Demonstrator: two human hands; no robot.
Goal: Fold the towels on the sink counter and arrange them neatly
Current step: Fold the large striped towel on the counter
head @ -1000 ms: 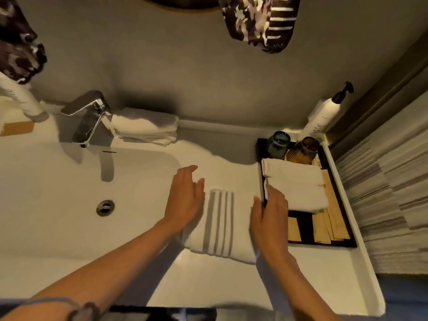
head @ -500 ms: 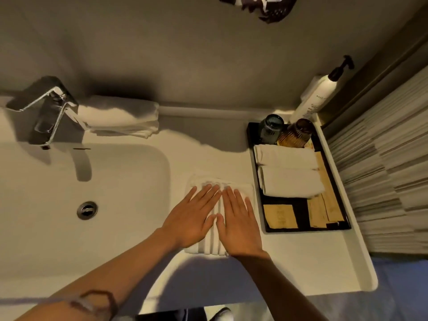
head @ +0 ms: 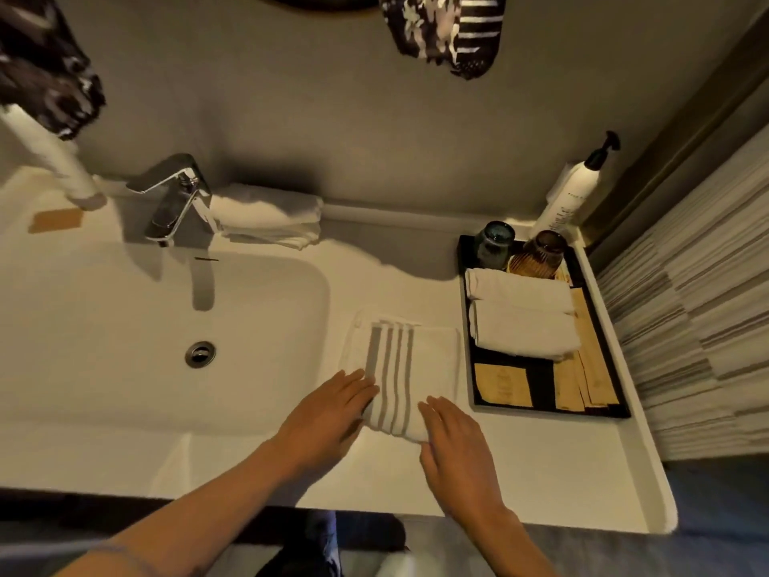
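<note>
A white towel with grey stripes (head: 410, 364) lies folded flat on the white counter (head: 541, 460), between the basin and the tray. My left hand (head: 328, 414) rests flat at the towel's near left corner, fingers together. Over the near right corner lies my right hand (head: 455, 447), also flat. Neither hand grips the cloth. Two folded white towels (head: 522, 316) lie on the black tray (head: 537, 385). Another folded white towel (head: 268, 216) sits behind the basin beside the faucet.
The basin (head: 145, 326) with its drain fills the left. A chrome faucet (head: 174, 197) stands behind it. The tray also carries two glasses (head: 518, 251) and paper packets. A pump bottle (head: 570, 193) stands in the back right corner. Patterned cloth (head: 447, 27) hangs on the wall.
Both hands have slid from the middle of the striped towel back toward me to its near corners, uncovering the stripes. The camera view has shifted to the left.
</note>
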